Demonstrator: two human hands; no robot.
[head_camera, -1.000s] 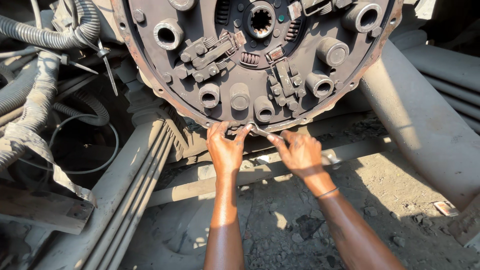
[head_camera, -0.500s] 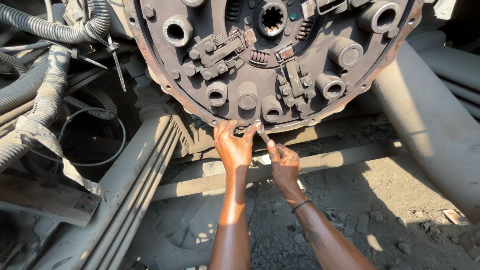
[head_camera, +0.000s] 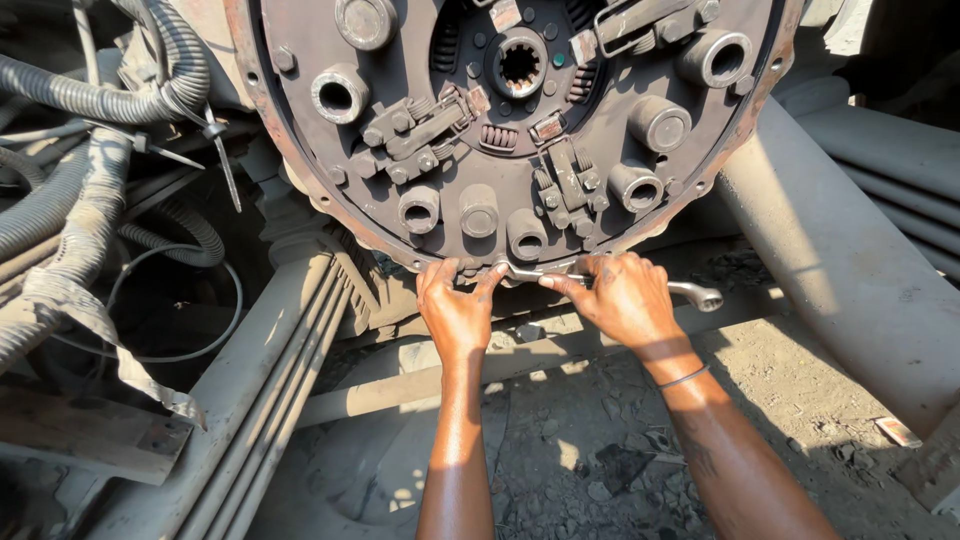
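Both hands work in a narrow gap under the lower rim of the round clutch cover. The left hand presses against that rim; the right hand grips a wrench lying along it. Directly below, a flat crossbar hems the wrists in. To the left, stacked leaf springs and corrugated hoses crowd the approach. To the right, a thick slanting tube blocks the side. Open room lies lower down, over the gravelly ground between the forearms.
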